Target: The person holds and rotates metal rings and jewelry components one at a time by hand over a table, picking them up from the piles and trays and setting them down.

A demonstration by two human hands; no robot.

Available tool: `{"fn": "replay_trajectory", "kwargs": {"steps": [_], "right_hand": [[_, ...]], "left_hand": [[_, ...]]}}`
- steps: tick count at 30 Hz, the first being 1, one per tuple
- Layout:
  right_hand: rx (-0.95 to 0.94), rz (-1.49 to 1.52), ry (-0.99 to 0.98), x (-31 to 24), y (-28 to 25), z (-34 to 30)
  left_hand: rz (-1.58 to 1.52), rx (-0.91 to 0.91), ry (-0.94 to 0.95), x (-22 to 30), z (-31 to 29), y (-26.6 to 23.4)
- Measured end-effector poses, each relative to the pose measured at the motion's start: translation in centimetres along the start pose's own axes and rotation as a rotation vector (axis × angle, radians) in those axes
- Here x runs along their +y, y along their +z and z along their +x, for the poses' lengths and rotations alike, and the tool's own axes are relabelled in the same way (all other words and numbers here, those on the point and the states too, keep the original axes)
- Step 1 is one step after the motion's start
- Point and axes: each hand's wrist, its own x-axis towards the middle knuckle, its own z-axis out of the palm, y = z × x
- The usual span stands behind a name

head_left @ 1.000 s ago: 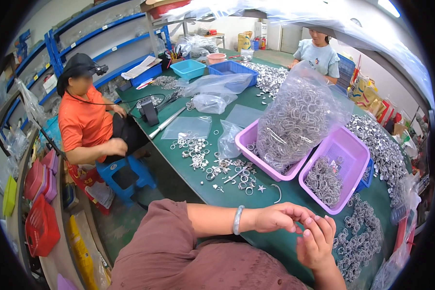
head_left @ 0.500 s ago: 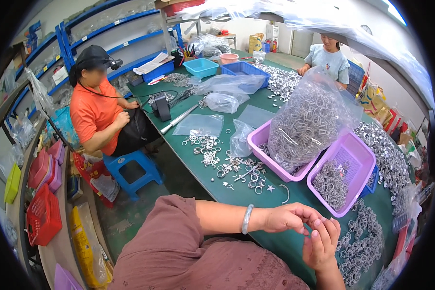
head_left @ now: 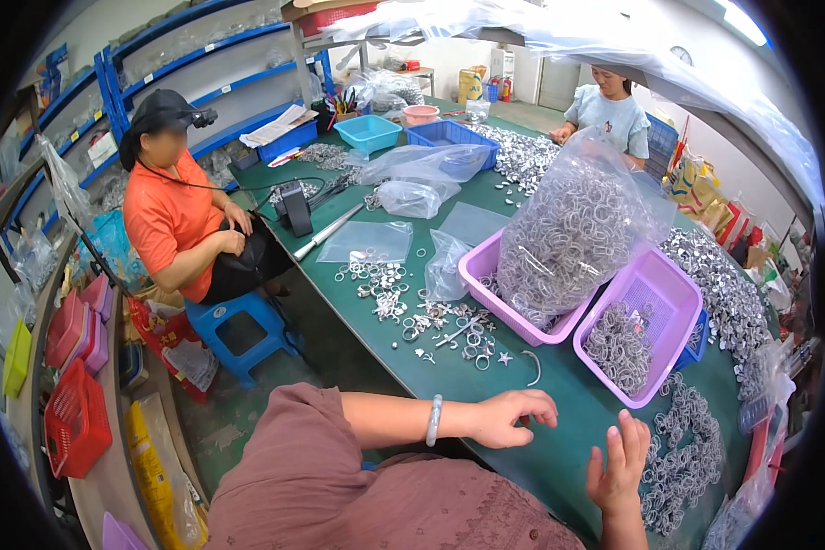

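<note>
My left hand [head_left: 513, 418], with a grey bangle on its wrist, hovers over the green table edge, fingers loosely bent and apart, nothing seen in them. To its right my right hand [head_left: 620, 464] is raised with fingers stretched up and spread, also holding nothing visible. Beside the right hand lies a heap of silver rings [head_left: 683, 458] on the table. Just beyond both hands stands a purple basket [head_left: 655, 394] with more rings in it. A big clear bag of rings [head_left: 568, 234] rests in a second purple basket [head_left: 472, 272].
Loose rings and charms [head_left: 376, 289] are scattered left of the baskets. A flat plastic bag [head_left: 367, 242] and a tapered rod [head_left: 328, 233] lie farther left. A person in orange [head_left: 170, 215] sits at left; another person [head_left: 605, 119] is across the green table [head_left: 385, 339].
My hands were together with fingertips touching; now they are apart, the left drawn back leftward and the right opened. The view has shifted slightly. The seated person's hands have moved lower.
</note>
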Motion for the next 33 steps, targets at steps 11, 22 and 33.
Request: {"fn": "replay_trajectory", "kwargs": {"steps": [11,22,33], "right_hand": [[-0.004,-0.054,0.088,0.6,-0.8,-1.0],[0.032,-0.129,0.165,1.7,-1.4,-2.1],[0.083,-0.221,0.339,4.4,-3.3,-5.1]], "left_hand": [[0.104,0.106,0.011,0.3,-2.1,-0.3],[0.171,0.169,0.104,1.0,-2.1,0.4],[0.186,0.058,0.009,0.1,-0.3,1.1]]}}
